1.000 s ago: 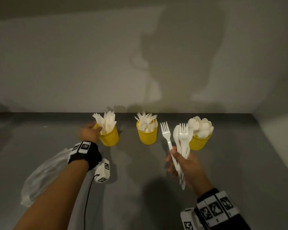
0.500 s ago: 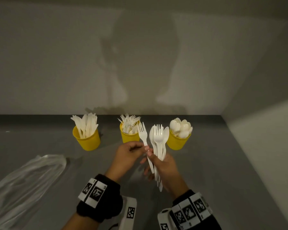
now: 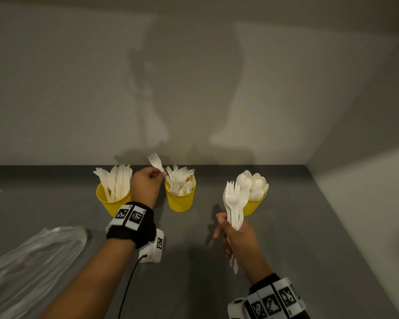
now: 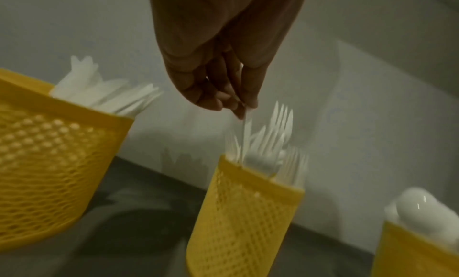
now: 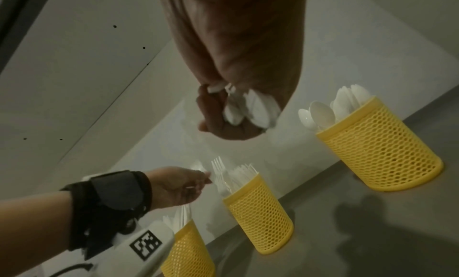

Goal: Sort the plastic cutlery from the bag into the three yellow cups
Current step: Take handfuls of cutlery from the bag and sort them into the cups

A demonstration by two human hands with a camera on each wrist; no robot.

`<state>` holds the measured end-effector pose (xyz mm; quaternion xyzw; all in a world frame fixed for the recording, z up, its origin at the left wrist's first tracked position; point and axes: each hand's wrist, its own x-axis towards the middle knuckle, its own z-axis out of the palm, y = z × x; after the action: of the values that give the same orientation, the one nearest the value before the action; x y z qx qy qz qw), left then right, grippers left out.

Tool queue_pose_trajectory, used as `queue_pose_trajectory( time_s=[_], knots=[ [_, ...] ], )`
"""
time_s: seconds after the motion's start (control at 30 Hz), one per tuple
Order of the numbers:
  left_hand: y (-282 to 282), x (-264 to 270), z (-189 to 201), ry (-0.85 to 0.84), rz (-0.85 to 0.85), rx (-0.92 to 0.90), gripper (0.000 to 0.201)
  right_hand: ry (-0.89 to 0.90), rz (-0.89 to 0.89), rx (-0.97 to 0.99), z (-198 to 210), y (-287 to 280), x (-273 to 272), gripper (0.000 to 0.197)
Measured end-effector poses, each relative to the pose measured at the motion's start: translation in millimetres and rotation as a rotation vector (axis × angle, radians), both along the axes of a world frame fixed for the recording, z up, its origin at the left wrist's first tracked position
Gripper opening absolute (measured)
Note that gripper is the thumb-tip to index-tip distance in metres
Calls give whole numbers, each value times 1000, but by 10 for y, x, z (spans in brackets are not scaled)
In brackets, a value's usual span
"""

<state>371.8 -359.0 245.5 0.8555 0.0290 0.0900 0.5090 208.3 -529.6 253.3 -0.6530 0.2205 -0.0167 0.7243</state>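
Three yellow mesh cups stand in a row by the back wall: the left cup (image 3: 111, 201) holds knives, the middle cup (image 3: 180, 200) forks, the right cup (image 3: 253, 204) spoons. My left hand (image 3: 145, 183) pinches one white fork (image 3: 156, 162) by its handle, with the handle's lower end at the middle cup's rim (image 4: 248, 173). My right hand (image 3: 235, 233) grips a bunch of white forks and spoons (image 3: 234, 203), held upright in front of the right cup. The plastic bag (image 3: 30, 265) lies flat at the near left.
The cups stand on a grey counter (image 3: 309, 249) that meets a pale back wall (image 3: 194, 88) and a side wall (image 3: 366, 203) on the right. A black cable (image 3: 127, 288) hangs from my left wrist camera.
My left hand took one fork out of the bunch in my right hand and carried it back to the middle cup. The right hand stayed put with the rest.
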Motion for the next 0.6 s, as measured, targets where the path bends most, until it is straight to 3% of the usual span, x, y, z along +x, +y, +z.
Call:
queue_pose_trajectory(
  time_s=[0.1,0.2,0.3,0.37,0.47,0.6],
  knots=[
    [-50,36,-268,163,-134,257,21,1,18,19,25,21,0,6],
    [-24,-20,-275,185,-127,306,47,13,24,-3,52,23,3,4],
    [-55,-335,-6,10,-49,124,54,0,-18,-21,46,37,-7,5],
    [-173,-710,238,-64,-161,0,31,-17,-52,-46,28,54,-4,8],
    [-442,-1215,434,82,-449,-184,5,-73,-60,-123,22,96,3,17],
    [-612,-1362,328,181,-439,-328,10,-198,12,-188,57,160,-62,24]
  ],
)
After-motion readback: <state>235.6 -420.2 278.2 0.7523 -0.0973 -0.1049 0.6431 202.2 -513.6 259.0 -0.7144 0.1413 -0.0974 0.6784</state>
